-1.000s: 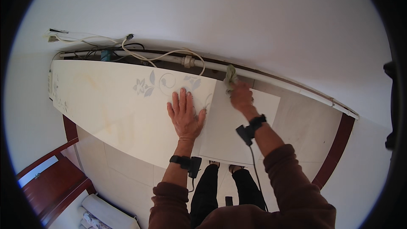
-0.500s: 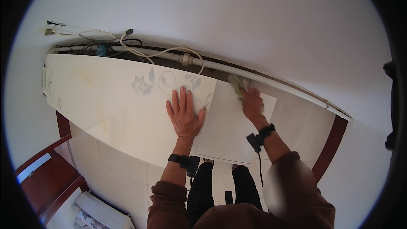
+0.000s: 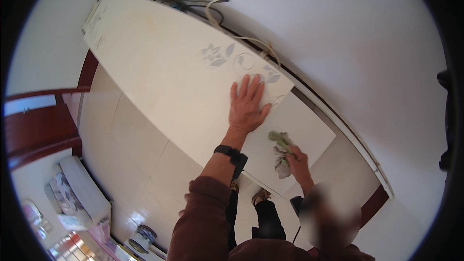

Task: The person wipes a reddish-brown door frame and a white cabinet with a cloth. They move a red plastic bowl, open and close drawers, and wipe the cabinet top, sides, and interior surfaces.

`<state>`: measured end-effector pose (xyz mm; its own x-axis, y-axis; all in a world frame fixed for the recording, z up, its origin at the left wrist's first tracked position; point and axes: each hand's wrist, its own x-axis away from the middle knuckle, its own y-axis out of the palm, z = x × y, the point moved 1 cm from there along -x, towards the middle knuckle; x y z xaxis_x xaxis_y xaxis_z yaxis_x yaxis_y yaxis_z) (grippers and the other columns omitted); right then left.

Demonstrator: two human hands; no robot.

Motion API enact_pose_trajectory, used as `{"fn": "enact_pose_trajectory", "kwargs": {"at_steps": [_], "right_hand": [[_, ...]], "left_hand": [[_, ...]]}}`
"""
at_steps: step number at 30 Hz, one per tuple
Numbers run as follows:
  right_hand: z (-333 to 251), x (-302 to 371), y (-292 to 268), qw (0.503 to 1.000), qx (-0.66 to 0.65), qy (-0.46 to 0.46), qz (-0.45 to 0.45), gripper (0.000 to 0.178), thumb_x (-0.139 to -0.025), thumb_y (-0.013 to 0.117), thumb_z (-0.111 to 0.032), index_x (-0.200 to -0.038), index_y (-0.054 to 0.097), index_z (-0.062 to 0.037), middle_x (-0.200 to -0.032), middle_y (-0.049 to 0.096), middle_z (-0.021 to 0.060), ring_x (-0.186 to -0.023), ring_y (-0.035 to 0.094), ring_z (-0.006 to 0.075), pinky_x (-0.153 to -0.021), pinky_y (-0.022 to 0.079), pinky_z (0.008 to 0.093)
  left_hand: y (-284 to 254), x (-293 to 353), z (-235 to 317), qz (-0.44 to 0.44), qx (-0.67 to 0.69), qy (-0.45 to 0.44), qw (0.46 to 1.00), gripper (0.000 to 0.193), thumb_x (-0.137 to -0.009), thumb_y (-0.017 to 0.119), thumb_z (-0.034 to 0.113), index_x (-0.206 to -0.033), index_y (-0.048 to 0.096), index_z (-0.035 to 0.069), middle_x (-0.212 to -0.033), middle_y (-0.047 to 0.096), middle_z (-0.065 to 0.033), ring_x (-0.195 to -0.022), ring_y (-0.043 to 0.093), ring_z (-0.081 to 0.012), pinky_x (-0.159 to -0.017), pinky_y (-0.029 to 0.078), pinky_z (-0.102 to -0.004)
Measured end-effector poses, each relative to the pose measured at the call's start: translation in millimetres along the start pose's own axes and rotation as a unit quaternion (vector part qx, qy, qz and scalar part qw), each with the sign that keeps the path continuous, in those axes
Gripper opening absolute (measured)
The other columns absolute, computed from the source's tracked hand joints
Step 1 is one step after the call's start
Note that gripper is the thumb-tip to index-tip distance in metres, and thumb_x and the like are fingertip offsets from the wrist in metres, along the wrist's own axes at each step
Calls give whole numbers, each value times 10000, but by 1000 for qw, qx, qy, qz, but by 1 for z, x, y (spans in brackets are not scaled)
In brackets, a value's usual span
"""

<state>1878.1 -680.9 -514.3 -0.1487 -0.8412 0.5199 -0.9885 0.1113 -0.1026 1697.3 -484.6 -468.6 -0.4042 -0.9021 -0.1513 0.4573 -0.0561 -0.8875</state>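
Observation:
A long cream cabinet top (image 3: pixel 150 63) with grey flower prints runs from the upper left toward the middle. My left hand (image 3: pixel 247 104) lies flat on it near its right end, fingers stretched. A lower white panel (image 3: pixel 309 123) adjoins that end. Over this panel my right hand (image 3: pixel 299 164) grips a crumpled green and greyish cloth (image 3: pixel 282 152), which looks to be touching the surface. The right wrist is partly blurred. Dark bands with small devices are strapped round both wrists.
Cables (image 3: pixel 212 14) and a white pipe (image 3: pixel 333 108) run between the furniture and the wall. A dark red wooden door (image 3: pixel 43 128) stands at the left. Farther down are a grey sofa (image 3: pixel 87 183) and a round-topped object (image 3: pixel 141 238) on the tiled floor (image 3: pixel 133 140).
The view has swung round, so the cabinet slants more steeply. My right hand has drawn the cloth from the panel's wall side to its near part. My left hand stays flat on the top.

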Motion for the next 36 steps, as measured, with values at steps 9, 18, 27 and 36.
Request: {"fn": "enact_pose_trajectory", "kwargs": {"at_steps": [9,18,27,36], "right_hand": [[-128,21,39,977,-163,-115,-78,433,-935,463,-79,-1353,429,31,-1217,563,91,-1074,530,140,-941,413,283],[-181,64,142,763,399,-310,-404,371,-834,598,-68,-1195,554,3,-1177,581,212,-1098,556,370,-949,446,406],[-173,-79,296,641,568,-484,-177,488,-866,577,-228,-1321,473,-84,-1438,375,139,-1325,324,354,-1041,306,503],[-139,-85,302,586,610,-524,-100,589,-849,507,-340,-1379,405,-105,-1482,307,128,-1356,245,381,-1034,184,595]], "left_hand": [[-19,20,9,-30,374,-67,924,578,-866,564,392,-1328,485,52,-1417,413,-145,-1356,306,-318,-1121,190,-445],[-92,269,-15,-65,803,-280,522,745,-793,672,133,-1437,314,24,-1247,546,-155,-1029,608,-242,-907,484,-337],[-4,390,-77,278,809,-481,191,435,-949,412,271,-1297,474,19,-1105,613,-168,-907,637,-258,-772,549,-402],[58,273,-130,281,741,-495,357,691,-847,657,155,-1443,315,84,-1068,590,-101,-906,600,-202,-771,525,-325]]}}
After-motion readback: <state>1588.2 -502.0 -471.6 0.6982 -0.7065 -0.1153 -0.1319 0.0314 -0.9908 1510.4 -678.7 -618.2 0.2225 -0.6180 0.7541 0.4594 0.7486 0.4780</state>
